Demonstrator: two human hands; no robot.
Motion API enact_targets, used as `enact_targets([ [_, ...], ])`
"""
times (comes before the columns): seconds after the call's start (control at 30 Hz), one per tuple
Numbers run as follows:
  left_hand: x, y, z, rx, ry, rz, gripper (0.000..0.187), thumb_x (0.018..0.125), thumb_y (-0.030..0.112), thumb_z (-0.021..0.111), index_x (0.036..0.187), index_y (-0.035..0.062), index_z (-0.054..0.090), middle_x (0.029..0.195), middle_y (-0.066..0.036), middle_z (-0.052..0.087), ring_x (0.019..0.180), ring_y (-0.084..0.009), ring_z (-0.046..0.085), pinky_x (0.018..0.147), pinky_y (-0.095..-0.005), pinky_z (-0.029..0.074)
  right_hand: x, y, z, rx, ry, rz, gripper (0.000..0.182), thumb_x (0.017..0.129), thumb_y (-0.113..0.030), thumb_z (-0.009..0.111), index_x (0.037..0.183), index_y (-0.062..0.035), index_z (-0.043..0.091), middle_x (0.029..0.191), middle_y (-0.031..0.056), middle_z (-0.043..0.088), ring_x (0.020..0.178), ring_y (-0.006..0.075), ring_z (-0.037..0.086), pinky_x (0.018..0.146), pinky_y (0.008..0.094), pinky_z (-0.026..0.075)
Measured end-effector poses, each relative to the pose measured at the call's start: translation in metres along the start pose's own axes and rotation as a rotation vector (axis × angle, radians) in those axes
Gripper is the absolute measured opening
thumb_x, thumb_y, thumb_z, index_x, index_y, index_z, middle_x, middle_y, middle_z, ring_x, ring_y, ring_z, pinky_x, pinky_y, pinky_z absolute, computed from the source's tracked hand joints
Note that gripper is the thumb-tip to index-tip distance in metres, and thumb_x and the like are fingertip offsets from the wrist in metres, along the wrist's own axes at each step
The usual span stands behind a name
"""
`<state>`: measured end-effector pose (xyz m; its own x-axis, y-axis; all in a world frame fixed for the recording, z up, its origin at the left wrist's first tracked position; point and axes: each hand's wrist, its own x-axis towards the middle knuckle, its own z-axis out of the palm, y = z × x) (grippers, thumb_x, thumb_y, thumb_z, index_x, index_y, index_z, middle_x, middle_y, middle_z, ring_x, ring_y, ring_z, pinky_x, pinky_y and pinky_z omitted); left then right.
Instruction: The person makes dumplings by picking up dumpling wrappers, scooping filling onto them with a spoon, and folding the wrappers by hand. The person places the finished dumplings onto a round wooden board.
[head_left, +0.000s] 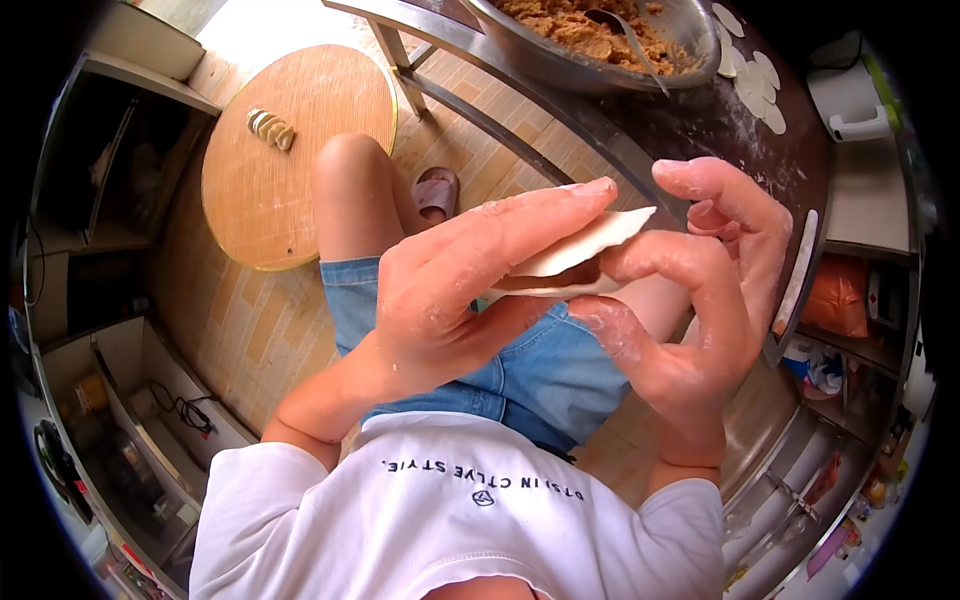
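Note:
A half-folded dumpling is held between both hands at chest height. Its white wrapper is bent over, with a gap along the edge and brownish filling partly showing inside. My left hand cups it from the left, fingers over the top and thumb underneath. At the right end, the bent index finger of my right hand reaches into the fold, while its thumb presses at the lower edge. Flour dusts both hands.
A steel bowl of filling with a spoon stands on a dark floured table. Round wrappers lie beside it. Several finished dumplings sit on a round wooden table at left. Shelves flank both sides.

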<state>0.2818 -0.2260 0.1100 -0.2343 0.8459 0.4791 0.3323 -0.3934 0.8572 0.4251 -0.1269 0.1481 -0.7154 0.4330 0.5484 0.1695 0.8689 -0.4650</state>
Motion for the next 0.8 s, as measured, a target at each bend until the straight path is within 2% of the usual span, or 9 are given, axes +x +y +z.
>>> enact_targets([
  [0.1, 0.001, -0.001, -0.006, 0.129, -0.051, 0.102, 0.051, 0.073, 0.002, 0.069, 0.118, -0.0070, 0.048, 0.116, -0.021, 0.055, 0.105, -0.0267, 0.057, 0.091, -0.0321, 0.045, 0.004, -0.006, -0.004, -0.023, -0.025, -0.012, 0.025, 0.056, -0.016, 0.077, 0.073, -0.0097, 0.059, 0.110, 0.0113, 0.050, 0.096, 0.0212, 0.046, 0.076, 0.0312, 0.037],
  [0.27, 0.004, -0.005, -0.004, 0.144, -0.019, 0.165, 0.047, 0.070, 0.002, 0.071, 0.112, -0.0064, 0.053, 0.113, -0.021, 0.057, 0.102, -0.0275, 0.059, 0.087, -0.0320, 0.047, 0.010, -0.010, -0.006, -0.073, -0.048, -0.026, 0.022, 0.057, -0.015, 0.076, 0.071, -0.0131, 0.059, 0.108, 0.0082, 0.053, 0.094, 0.0215, 0.047, 0.076, 0.0317, 0.037],
  [0.4, 0.007, -0.001, -0.009, 0.169, -0.032, 0.206, 0.046, 0.068, 0.004, 0.073, 0.109, -0.0061, 0.056, 0.108, -0.022, 0.059, 0.096, -0.0268, 0.061, 0.080, -0.0306, 0.049, 0.009, -0.009, -0.014, -0.249, -0.039, -0.172, 0.018, 0.063, -0.023, 0.074, 0.071, -0.0156, 0.060, 0.105, 0.0036, 0.053, 0.094, 0.0209, 0.047, 0.076, 0.0333, 0.038],
  [0.57, 0.003, 0.000, -0.008, 0.099, -0.012, 0.201, 0.042, 0.068, 0.001, 0.071, 0.107, -0.0056, 0.057, 0.106, -0.024, 0.059, 0.093, -0.0268, 0.062, 0.078, -0.0287, 0.049, 0.001, -0.024, -0.010, -0.352, 0.050, -0.128, 0.016, 0.074, -0.031, 0.068, 0.077, -0.0180, 0.060, 0.099, -0.0001, 0.054, 0.091, 0.0196, 0.045, 0.075, 0.0321, 0.039],
  [0.7, 0.002, 0.006, -0.009, 0.092, -0.018, 0.165, 0.038, 0.069, -0.002, 0.069, 0.105, -0.0054, 0.058, 0.106, -0.024, 0.059, 0.093, -0.0271, 0.062, 0.078, -0.0283, 0.049, 0.003, -0.024, -0.020, -0.417, -0.030, -0.195, 0.015, 0.078, -0.030, 0.066, 0.083, -0.0179, 0.059, 0.097, -0.0008, 0.055, 0.089, 0.0190, 0.045, 0.074, 0.0302, 0.039],
  [0.8, 0.003, 0.004, -0.009, 0.102, -0.023, 0.218, 0.041, 0.071, -0.002, 0.069, 0.109, -0.0052, 0.054, 0.105, -0.024, 0.059, 0.094, -0.0260, 0.062, 0.079, -0.0282, 0.049, 0.001, -0.024, -0.016, -0.324, -0.013, -0.162, 0.014, 0.079, -0.027, 0.066, 0.084, -0.0172, 0.058, 0.095, -0.0007, 0.056, 0.089, 0.0198, 0.044, 0.073, 0.0302, 0.039],
])
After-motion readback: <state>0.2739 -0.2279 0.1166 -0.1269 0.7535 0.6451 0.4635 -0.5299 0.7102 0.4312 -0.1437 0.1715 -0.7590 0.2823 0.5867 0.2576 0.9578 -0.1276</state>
